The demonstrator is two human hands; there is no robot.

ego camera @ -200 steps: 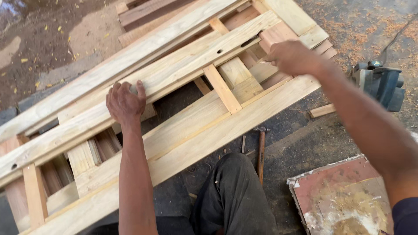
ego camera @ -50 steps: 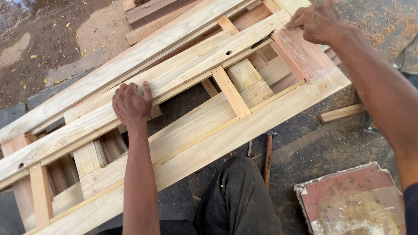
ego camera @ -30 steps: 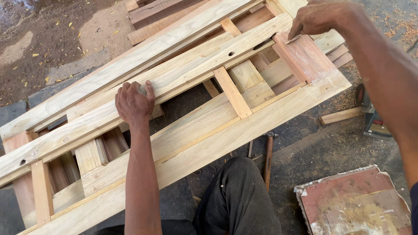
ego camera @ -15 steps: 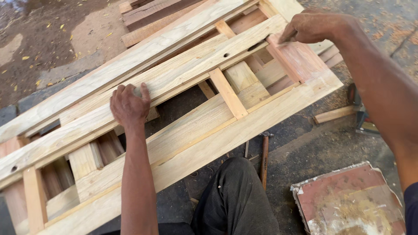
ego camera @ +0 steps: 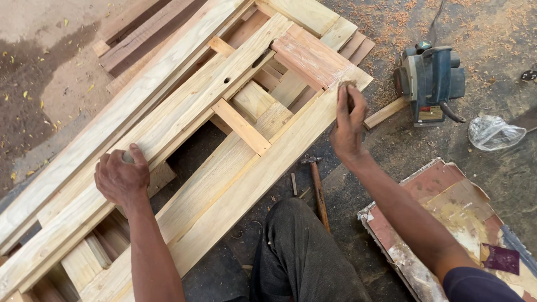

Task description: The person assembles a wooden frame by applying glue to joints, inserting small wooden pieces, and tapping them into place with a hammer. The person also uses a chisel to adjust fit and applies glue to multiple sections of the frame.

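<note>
A long pale wooden frame [ego camera: 224,168] with cross pieces lies slanted on the ground. A reddish panel [ego camera: 310,56] is set into its far end. My left hand [ego camera: 120,179] presses on the frame's middle rail, fingers curled over its far edge, with a small pale bit showing between thumb and finger. My right hand [ego camera: 348,120] is at the far end of the near rail, fingers closed on a small brown pad [ego camera: 347,85] held against the wood. What the pad is cannot be made out.
An electric planer [ego camera: 430,81] sits on the ground to the right beside a loose wood strip [ego camera: 386,112]. A hammer [ego camera: 318,187] lies by my knee [ego camera: 302,251]. A stained board [ego camera: 447,196] and a crumpled plastic bag [ego camera: 492,131] are further right. Spare planks [ego camera: 140,33] are stacked beyond the frame.
My right hand has come back from the far edge of the reddish panel to the end of the near rail. The view shifted right, showing the planer. My left hand stayed put.
</note>
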